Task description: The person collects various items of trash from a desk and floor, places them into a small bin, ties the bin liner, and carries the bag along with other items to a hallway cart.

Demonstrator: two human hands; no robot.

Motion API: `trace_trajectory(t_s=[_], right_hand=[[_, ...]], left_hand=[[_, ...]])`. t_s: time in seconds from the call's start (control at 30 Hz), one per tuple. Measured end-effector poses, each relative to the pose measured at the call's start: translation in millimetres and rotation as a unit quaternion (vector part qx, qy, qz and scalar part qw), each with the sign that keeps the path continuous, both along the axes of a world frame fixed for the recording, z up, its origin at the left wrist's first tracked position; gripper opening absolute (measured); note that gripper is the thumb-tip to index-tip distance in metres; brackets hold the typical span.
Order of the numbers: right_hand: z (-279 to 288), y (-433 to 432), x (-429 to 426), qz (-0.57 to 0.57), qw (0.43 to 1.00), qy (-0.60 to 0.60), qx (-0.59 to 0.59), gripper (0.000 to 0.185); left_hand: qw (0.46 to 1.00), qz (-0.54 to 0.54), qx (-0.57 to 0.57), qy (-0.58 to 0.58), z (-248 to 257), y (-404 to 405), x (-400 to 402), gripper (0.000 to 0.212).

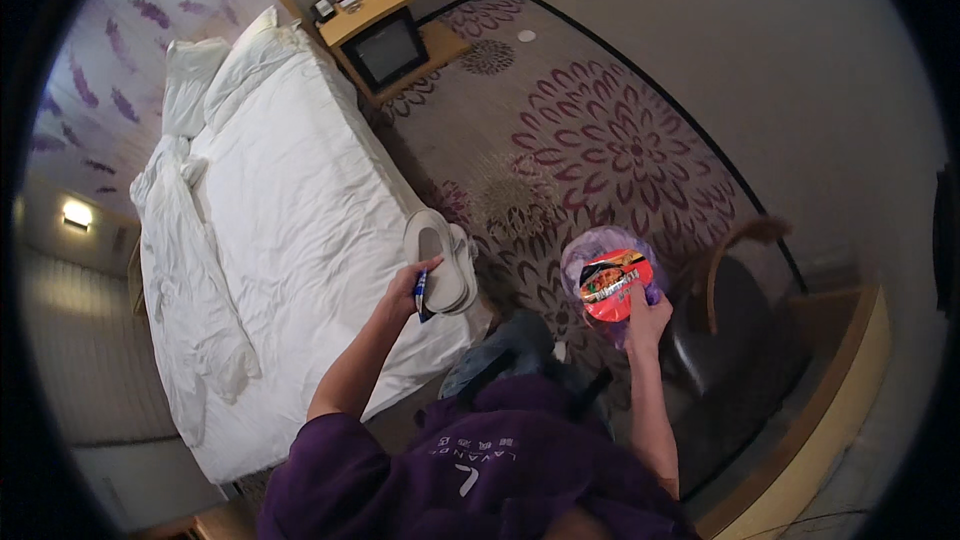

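White slippers [448,270] and a small blue wrapper [421,292] are held in my left hand [406,286], over the near edge of the bed. My right hand [649,316] grips a translucent purple plastic bag [592,247] together with a round red printed food package [616,283], which looks like an instant noodle bowl or its lid. The package lies across the front of the bag and bears writing. What the bag contains is hard to make out.
To the left stands a bed [292,202] with rumpled white linen and pillows [247,67]. Beyond it is a wooden nightstand [367,15] holding a telephone [323,10]. A dark chair [720,322] is close on the right, beside a wooden ledge [840,390]. A white disc [526,36] lies on the patterned carpet [577,127].
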State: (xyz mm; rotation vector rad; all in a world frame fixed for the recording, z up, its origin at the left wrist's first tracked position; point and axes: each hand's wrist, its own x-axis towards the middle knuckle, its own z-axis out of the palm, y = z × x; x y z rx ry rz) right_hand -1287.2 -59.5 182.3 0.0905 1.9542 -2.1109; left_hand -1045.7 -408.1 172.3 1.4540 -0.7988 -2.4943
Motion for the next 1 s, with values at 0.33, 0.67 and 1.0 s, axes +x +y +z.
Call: trace_trajectory(t_s=[0.33, 0.67, 1.0], right_hand=[[-31, -49, -164, 0.091, 0.994, -0.041, 0.035, 0.023], [-13, -138, -326, 0.054, 0.998, -0.032, 0.0, 0.029], [-16, -251, -467, 0.076, 0.996, -0.044, 0.018, 0.029]], left_hand=[[0.98, 0.172, 0.094, 0.028, -34, -36, -38, 0.031], [0.991, 0.084, 0.097, -0.025, 47, -131, -272, 0.032], [0.998, 0.055, 0.03, -0.024, 32, -221, -402, 0.031]])
